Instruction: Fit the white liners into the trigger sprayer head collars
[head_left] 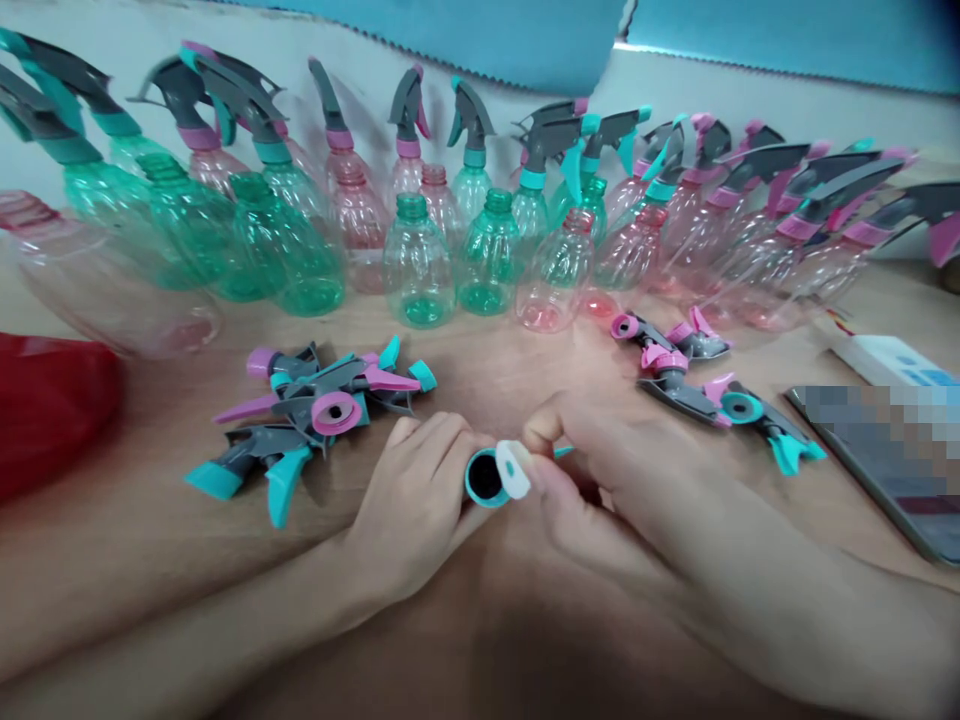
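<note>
My left hand [415,487] is closed around a spray trigger head, whose teal collar [480,490] faces me with a dark opening. The rest of that head is mostly hidden by my fingers. Between thumb and forefinger, my right hand [600,470] pinches a small white gasket [514,470] with a hole in it. It is held at the right rim of the collar, partly over the opening. Left of my hands lies a pile of grey, pink and teal trigger heads [322,395]. Several more trigger heads [679,375] lie to the right.
Open green bottles [420,270] and pink bottles [555,275] stand in rows across the back, behind them bottles fitted with trigger heads [471,130]. A large pink bottle [105,285] and a red object [52,415] are at left. A phone [885,470] lies at right.
</note>
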